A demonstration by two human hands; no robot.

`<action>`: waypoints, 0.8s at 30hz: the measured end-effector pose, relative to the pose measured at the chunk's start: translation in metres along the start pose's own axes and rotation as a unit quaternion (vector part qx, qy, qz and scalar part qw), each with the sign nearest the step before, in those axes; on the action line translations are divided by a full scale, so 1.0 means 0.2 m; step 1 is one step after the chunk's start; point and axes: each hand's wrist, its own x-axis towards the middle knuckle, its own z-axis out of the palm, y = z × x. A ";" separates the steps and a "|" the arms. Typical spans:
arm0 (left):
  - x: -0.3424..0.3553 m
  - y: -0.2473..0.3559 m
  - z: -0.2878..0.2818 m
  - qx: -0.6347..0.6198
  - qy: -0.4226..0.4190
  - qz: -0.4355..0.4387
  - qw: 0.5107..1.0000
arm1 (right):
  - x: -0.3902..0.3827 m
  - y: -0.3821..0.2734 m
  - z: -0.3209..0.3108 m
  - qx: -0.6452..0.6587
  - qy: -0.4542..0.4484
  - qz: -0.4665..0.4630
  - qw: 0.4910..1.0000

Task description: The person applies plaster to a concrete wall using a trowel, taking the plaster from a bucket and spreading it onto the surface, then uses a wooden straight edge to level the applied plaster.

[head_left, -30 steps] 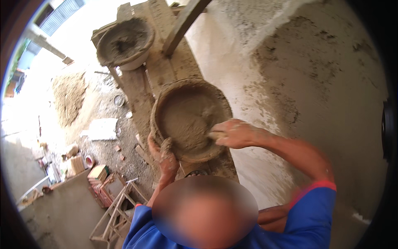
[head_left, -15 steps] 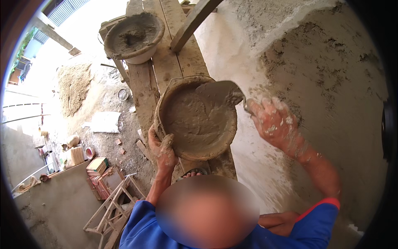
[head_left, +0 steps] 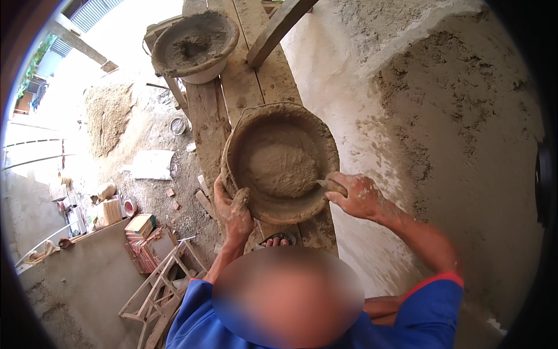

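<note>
A round bucket (head_left: 324, 129) of wet grey mortar (head_left: 282, 166) stands in front of me on the planks. My left hand (head_left: 235, 216) grips its left rim, with the thumb on the near side. In my right hand (head_left: 365, 199) is a trowel (head_left: 332, 185), held by its handle at the bucket's right side. The trowel's blade is hidden under a smooth mound of mortar inside the bucket. Mortar is smeared on both hands.
A second bucket (head_left: 224, 55) of mortar stands farther along the plank platform (head_left: 206, 116), near a slanting wooden post (head_left: 279, 32). A partly plastered wall (head_left: 465, 145) rises at my right. Down left lie a sand pile (head_left: 108, 116), stacked tiles (head_left: 148, 250) and a wooden frame (head_left: 154, 291).
My right hand has moved down and left, to the bucket's rim. The trowel blade, earlier showing above the mortar, is now covered by a mound. My left hand keeps its hold.
</note>
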 end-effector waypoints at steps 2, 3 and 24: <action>0.01 0.01 0.02 -0.018 -0.005 -0.001 1.000 | -0.02 -0.02 -0.01 -0.025 0.026 -0.011 0.999; 0.01 0.01 0.01 -0.031 -0.009 0.004 0.999 | -0.02 -0.02 -0.01 -0.046 0.049 -0.023 0.997; -0.04 0.00 -0.13 -0.091 0.030 -0.005 0.995 | -0.04 -0.12 -0.68 0.203 -0.008 0.087 0.975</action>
